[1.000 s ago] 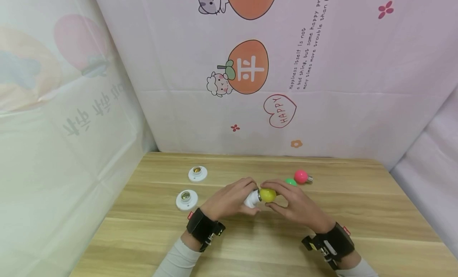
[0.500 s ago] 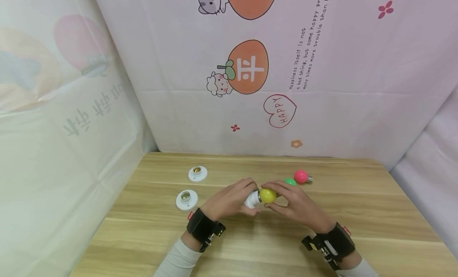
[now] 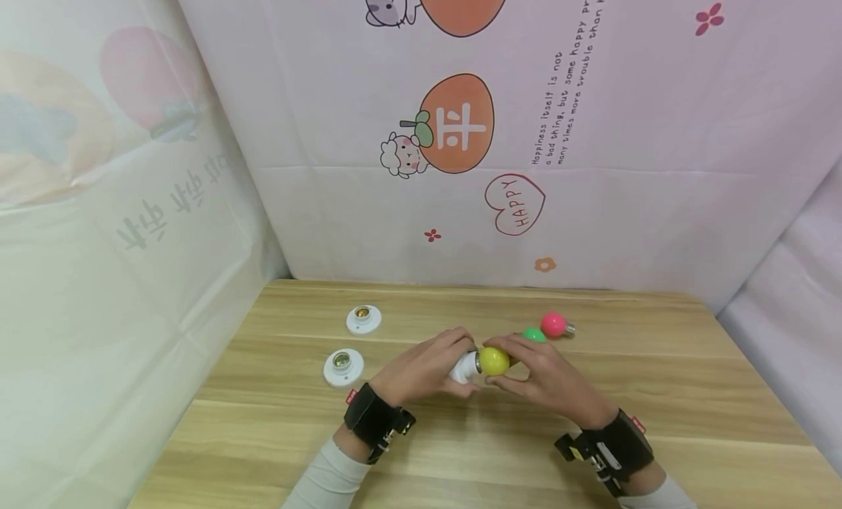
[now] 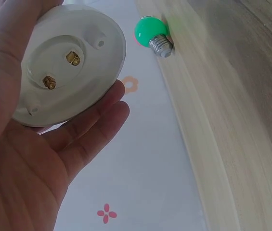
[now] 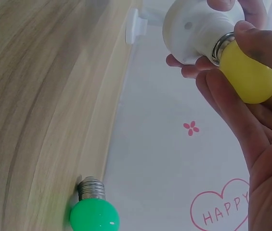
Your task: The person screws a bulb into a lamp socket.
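1. Step in hand (judged): yellow bulb (image 3: 494, 361) and white lamp holder (image 3: 463, 368) are being screwed together or apart; direction of turn cannot be told. Location: lower half of the head view, right of centre.
2. Left hand (image 3: 421, 368): fingers and thumb grip the holder by its round base.
3. Right hand (image 3: 549, 371): thumb and fingers pinch the yellow globe.
4. Next move (judged): steady the base with the left hand; rotate the globe about the shared axis with the right, without tilting it.
5. Bulb condition: smooth, opaque yellow globe; a silver metal band shows between globe and socket in the right wrist view. Thread depth is hidden.
6. Holder condition: white flanged base; two brass-coloured terminals show on its underside, upper left of the left wrist view.
7. Lower spare holder (image 3: 343, 368) and upper spare holder (image 3: 364, 319): left of the hands, sockets up, no bulbs fitted.
8. Green bulb (image 3: 533, 335) and pink bulb (image 3: 554, 325): beyond the right hand, lying on the wooden table (image 3: 230, 450).
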{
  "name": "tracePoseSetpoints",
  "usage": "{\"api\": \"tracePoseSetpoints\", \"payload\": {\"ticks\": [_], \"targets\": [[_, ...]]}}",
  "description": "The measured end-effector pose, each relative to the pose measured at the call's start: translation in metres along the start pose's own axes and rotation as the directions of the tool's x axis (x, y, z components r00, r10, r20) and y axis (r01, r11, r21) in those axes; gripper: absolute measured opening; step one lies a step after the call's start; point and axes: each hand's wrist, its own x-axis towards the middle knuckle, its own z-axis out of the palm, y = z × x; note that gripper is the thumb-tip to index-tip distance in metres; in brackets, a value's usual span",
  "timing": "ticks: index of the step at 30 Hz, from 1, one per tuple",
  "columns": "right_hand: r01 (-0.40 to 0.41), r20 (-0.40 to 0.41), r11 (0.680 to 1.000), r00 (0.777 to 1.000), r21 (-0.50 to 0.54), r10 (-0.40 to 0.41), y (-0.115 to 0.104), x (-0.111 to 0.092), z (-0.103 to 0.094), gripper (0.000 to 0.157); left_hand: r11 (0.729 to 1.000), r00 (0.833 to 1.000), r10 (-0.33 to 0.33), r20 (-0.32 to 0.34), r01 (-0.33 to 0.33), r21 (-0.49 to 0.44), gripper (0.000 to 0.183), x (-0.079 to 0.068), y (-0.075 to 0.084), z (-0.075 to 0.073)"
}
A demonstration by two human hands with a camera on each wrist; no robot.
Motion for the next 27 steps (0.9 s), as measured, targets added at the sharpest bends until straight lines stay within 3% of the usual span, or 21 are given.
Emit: {"api": "tracePoseSetpoints", "payload": {"ticks": [10, 27], "targets": [[-0.039, 0.018, 0.999, 0.999, 0.003, 0.038, -0.0014, -0.0012, -0.0011, 0.048, 1.000, 1.000, 0.010, 0.013, -0.010, -0.002, 0.044, 0.0007, 0.0014, 0.0015], [-0.045, 0.021, 0.998, 0.999, -0.054, 0.047, 0.0000, -0.0004, -0.0015, 0.054, 0.998, 0.998, -0.051, 0.029, 0.052, -0.020, 0.053, -0.0003, 0.0006, 0.0058]]}}
